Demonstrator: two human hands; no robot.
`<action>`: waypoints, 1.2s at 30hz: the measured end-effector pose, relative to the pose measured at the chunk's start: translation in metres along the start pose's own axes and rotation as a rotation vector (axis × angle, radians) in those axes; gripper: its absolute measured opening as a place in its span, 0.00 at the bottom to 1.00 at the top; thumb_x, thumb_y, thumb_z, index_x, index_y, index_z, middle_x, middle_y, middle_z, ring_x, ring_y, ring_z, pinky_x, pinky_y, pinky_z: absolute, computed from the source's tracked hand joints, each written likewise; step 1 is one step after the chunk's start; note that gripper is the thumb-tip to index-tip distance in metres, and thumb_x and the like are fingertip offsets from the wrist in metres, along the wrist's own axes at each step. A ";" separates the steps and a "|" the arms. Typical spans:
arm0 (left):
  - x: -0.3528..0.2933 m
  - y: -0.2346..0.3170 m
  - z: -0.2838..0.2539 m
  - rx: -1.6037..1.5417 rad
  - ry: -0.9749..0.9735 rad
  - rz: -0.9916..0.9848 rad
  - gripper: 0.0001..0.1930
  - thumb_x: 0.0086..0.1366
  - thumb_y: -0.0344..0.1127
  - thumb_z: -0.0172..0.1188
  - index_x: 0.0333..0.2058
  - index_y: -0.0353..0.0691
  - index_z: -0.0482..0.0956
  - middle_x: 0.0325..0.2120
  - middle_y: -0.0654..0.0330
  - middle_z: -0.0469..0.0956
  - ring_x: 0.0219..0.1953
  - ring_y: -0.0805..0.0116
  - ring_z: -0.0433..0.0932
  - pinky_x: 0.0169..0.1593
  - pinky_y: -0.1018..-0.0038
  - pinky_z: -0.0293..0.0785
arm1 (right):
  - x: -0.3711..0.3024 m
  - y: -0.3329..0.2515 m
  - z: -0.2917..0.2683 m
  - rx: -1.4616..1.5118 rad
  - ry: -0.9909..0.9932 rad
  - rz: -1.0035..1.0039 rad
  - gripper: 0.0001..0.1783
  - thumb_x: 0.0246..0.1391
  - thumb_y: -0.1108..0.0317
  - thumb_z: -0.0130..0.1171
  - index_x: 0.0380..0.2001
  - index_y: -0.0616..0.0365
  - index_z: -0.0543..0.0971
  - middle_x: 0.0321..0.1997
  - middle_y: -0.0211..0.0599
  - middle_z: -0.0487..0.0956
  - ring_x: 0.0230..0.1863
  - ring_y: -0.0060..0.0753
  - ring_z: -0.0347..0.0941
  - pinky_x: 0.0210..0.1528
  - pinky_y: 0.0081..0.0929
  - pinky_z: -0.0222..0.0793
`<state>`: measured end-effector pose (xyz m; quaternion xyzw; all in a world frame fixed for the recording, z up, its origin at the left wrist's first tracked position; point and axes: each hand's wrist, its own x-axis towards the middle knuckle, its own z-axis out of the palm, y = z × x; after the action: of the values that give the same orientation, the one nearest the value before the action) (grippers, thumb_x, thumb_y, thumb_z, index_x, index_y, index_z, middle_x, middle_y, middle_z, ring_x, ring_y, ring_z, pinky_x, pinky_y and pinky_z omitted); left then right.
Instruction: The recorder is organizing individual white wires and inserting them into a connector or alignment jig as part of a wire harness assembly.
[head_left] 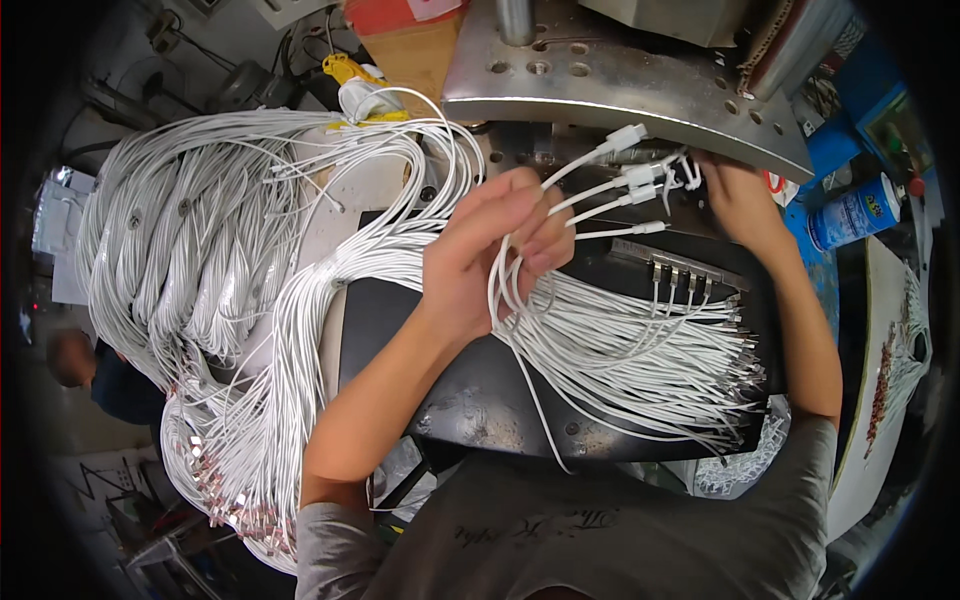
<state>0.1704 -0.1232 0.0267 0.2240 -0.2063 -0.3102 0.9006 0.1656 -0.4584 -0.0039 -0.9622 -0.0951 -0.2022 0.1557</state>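
My left hand [500,245] is closed around several white cables [590,205]. Their white plug ends point to the right, just in front of a metal press. At the upper right, my right hand [745,200] reaches under the edge of the press's thick metal plate [600,115]; its fingertips are hidden there. Small branched white plastic pieces [682,178] sit between that hand and the held plugs. Below my left hand, a large bundle of white cables [640,350] lies across a black surface [460,400], its metal ends toward the right.
Thick coils of white cable [190,230] hang and lie at the left. A slotted metal strip [680,262] lies on the black surface with several cable ends at it. A blue can [855,212] stands at the right. A bag of small white pieces [745,460] is low right.
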 end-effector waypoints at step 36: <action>-0.024 -0.035 0.019 1.615 -0.525 0.451 0.09 0.56 0.28 0.68 0.35 0.40 0.80 0.35 0.61 0.76 0.40 0.57 0.73 0.44 0.67 0.74 | -0.042 -0.147 -0.029 1.191 -0.145 0.224 0.07 0.61 0.73 0.67 0.36 0.68 0.85 0.31 0.34 0.80 0.30 0.19 0.71 0.31 0.22 0.64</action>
<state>0.1269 -0.1372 0.0183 0.6679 -0.6026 0.0744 0.4304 0.0817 -0.3358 0.0419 -0.7252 -0.1006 -0.0308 0.6805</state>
